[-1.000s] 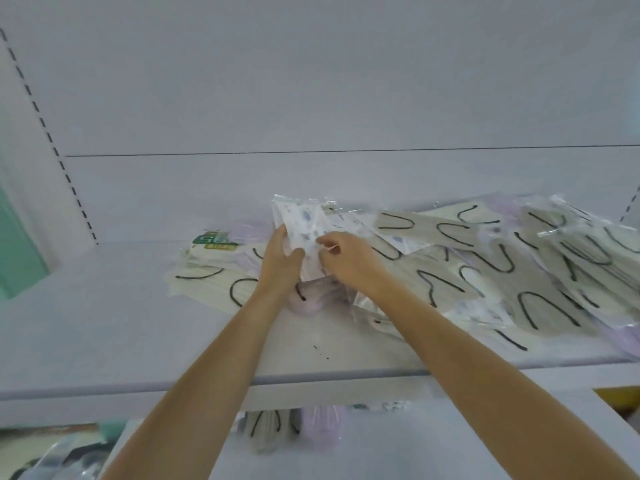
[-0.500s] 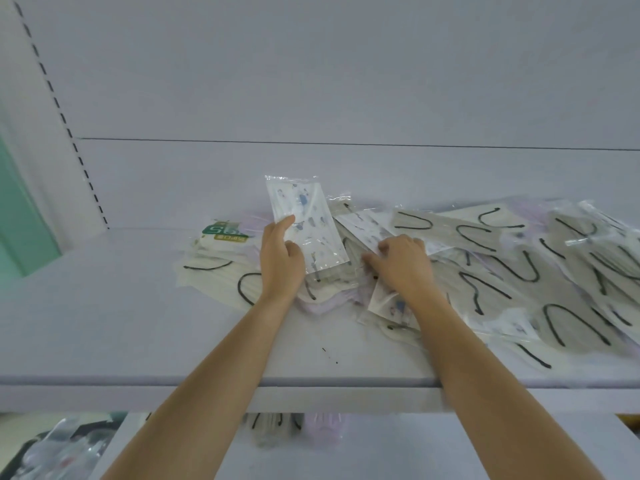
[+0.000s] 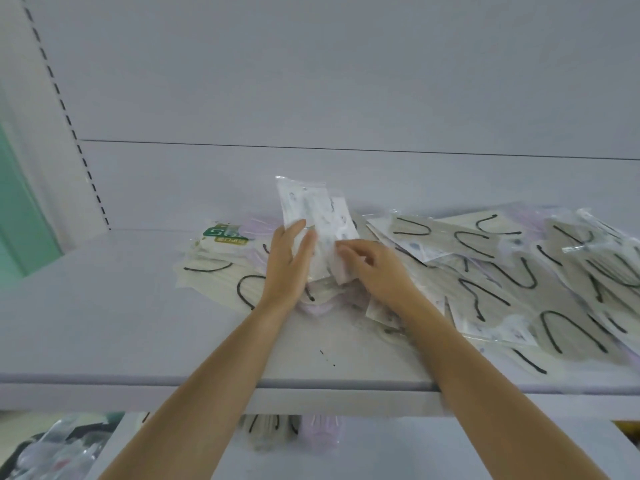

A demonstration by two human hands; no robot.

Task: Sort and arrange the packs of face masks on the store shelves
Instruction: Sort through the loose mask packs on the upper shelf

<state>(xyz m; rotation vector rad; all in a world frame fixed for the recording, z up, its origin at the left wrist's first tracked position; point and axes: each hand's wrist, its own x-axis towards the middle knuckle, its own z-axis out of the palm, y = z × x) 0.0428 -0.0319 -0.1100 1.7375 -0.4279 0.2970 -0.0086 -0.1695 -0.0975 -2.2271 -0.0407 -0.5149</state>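
Left of the grip, a green-labelled pack (image 3: 224, 233) and cream packs (image 3: 207, 277) with black ear loops lie flat on the shelf (image 3: 97, 306). The left hand (image 3: 285, 263) holds a white printed pack (image 3: 303, 206) upright above them, its thumb and fingers nearly straight but closed on the pack's lower half. Just right of it, the right hand (image 3: 375, 271) pinches a second printed pack (image 3: 341, 230) near its bottom edge with curled fingers, so that this pack touches and overlaps the first. The step looks like gathering matching packs into one stack. To do it well, the right hand should slide its pack flush against the first until the top and side edges line up. The left thumb can then loosen briefly and clamp both, since the slippery film may otherwise fan out. Right of the grip, the grey packs (image 3: 512, 271) sprawl in a loose heap, not yet sorted.
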